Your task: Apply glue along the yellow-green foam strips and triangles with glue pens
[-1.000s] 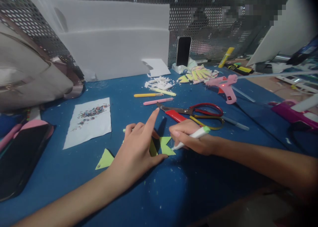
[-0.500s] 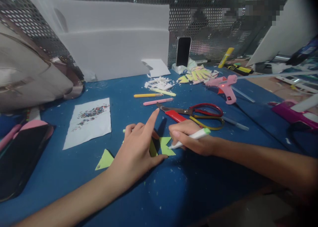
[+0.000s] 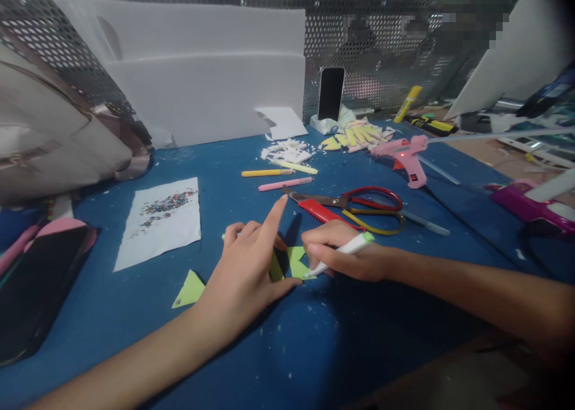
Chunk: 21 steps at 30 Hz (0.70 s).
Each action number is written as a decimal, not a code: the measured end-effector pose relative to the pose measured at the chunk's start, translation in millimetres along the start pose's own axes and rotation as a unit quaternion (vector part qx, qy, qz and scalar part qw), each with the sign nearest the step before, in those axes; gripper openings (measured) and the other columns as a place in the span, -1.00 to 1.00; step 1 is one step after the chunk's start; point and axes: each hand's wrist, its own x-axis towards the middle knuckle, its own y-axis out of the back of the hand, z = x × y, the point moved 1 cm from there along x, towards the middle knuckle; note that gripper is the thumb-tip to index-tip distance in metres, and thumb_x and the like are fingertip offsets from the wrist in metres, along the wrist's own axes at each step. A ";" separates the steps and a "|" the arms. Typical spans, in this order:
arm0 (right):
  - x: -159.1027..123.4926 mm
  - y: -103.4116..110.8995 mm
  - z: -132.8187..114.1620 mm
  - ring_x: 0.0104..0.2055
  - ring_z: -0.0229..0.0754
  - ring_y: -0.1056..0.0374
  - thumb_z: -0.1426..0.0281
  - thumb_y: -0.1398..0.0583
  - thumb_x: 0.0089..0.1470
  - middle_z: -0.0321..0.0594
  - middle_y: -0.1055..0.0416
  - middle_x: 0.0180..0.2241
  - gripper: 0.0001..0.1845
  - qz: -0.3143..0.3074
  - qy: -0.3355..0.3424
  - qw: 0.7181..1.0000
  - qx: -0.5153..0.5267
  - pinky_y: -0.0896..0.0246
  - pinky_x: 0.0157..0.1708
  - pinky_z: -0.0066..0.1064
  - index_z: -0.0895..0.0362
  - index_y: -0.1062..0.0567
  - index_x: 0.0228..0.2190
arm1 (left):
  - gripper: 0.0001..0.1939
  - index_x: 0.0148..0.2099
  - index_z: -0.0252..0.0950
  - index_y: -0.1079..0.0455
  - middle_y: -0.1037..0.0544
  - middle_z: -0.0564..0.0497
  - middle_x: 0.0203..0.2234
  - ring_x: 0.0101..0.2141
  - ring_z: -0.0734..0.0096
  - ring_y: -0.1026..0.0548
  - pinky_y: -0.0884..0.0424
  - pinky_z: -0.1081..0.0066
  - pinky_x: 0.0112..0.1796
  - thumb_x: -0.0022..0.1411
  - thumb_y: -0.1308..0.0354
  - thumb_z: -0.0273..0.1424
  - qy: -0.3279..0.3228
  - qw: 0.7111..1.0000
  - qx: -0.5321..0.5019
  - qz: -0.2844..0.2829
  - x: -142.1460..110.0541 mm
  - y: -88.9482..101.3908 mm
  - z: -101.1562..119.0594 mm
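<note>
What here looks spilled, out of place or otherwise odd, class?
The loose white bits beyond the pink pen look rather like a spill, scattered on the blue table. The pink glue gun, to their right, may also seem odd, lying unheld while its red light glows.

The marker (image 3: pixel 339 255) in the right hand (image 3: pixel 344 251) is white and green; paper (image 3: pixel 296 269) by the left hand (image 3: pixel 251 263), light green; table (image 3: pixel 278 350) beneath, blue.

pink glue gun (image 3: pixel 406 157) beside scissors (image 3: pixel 375 206)
</note>
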 end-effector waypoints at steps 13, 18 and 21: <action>-4.4 0.5 10.5 -0.56 -0.30 -0.26 0.23 -0.06 0.49 -0.39 -0.31 -0.63 -0.53 0.246 0.050 0.968 0.019 -0.19 -0.43 -0.41 0.12 -0.44 -0.46 | 0.19 0.59 -0.01 0.36 -0.57 0.06 -0.14 -0.10 0.16 -0.50 -0.18 0.14 0.04 0.22 -0.41 -0.22 0.005 1.000 0.020 0.022 2.1 -0.1 -7.1; -2.3 0.7 10.0 -0.59 -0.33 -0.26 0.20 -0.06 0.50 -0.42 -0.31 -0.65 -0.53 0.236 0.048 0.970 0.010 -0.22 -0.45 -0.43 0.11 -0.43 -0.45 | 0.19 0.59 -0.06 0.29 -0.58 0.02 -0.14 -0.12 0.15 -0.51 -0.25 0.13 0.02 0.22 -0.39 0.06 0.006 0.999 0.032 0.029 4.5 7.4 -8.6; -1.6 0.1 9.1 -0.60 -0.33 -0.33 0.15 -0.03 0.52 -0.44 -0.39 -0.62 -0.59 0.206 0.039 0.978 -0.002 -0.26 -0.48 -0.45 0.12 -0.49 -0.26 | 0.02 0.59 -0.03 0.24 -0.60 -0.02 -0.09 -0.06 0.11 -0.54 -0.28 0.04 0.09 0.35 -0.21 0.15 0.023 0.997 0.039 0.055 4.5 32.6 -16.9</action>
